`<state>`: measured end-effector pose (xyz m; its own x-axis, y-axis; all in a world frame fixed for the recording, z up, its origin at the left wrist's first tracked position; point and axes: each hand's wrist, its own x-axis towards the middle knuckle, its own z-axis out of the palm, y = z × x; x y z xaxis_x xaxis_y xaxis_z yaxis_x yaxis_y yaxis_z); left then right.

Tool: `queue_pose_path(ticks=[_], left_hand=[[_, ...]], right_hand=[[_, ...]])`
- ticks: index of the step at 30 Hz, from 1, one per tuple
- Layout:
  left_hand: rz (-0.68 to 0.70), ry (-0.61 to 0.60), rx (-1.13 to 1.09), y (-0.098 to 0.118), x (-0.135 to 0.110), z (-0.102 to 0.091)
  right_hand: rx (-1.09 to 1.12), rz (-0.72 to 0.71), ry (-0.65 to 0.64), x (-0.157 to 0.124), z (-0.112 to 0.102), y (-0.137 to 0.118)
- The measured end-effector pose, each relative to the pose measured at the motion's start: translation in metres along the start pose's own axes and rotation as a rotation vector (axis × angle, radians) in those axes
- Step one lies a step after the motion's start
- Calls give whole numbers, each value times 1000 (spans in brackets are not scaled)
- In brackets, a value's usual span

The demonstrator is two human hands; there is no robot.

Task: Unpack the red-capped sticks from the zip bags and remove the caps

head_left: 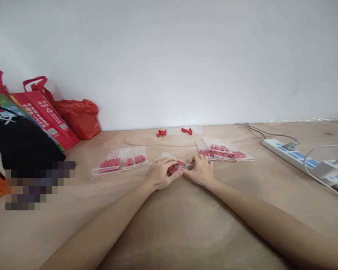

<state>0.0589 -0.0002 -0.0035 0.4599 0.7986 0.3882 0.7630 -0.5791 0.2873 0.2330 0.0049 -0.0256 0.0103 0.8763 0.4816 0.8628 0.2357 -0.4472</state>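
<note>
A small clear zip bag with red pieces inside lies on the tan surface between my hands. My left hand curls over its left side, fingers pressed on the bag. My right hand pinches the bag's right edge. To the left lie filled bags side by side. A stack of filled bags sits to the right, just beyond my right hand. Farther back, loose red pieces lie beside empty clear bags near the wall.
Red shopping bags and a black bag crowd the left edge. A white power strip with cables runs along the right side. A white wall closes the back.
</note>
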Motion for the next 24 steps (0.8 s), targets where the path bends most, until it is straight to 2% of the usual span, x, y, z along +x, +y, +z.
queue_pose_path(ticks=[3,5,10,14,16,21,24], left_hand=[[-137,83,-33,15,7,5],[-193,96,-13,21,13,8],[-145,104,34,20,19,12],[-215,288,43,16,18,8],[-237,336,35,14,18,4],[-46,142,-36,-9,15,-4],[-60,26,-47,-31,11,-6]], right_hand=[[-49,33,1,-2,2,-3],[-61,20,-7,-2,2,-5],[-51,37,-71,0,2,-7],[-37,64,-105,2,3,-6],[-28,73,-106,3,3,-6],[-12,15,-69,3,-2,-5],[4,-106,-64,3,-6,-4]])
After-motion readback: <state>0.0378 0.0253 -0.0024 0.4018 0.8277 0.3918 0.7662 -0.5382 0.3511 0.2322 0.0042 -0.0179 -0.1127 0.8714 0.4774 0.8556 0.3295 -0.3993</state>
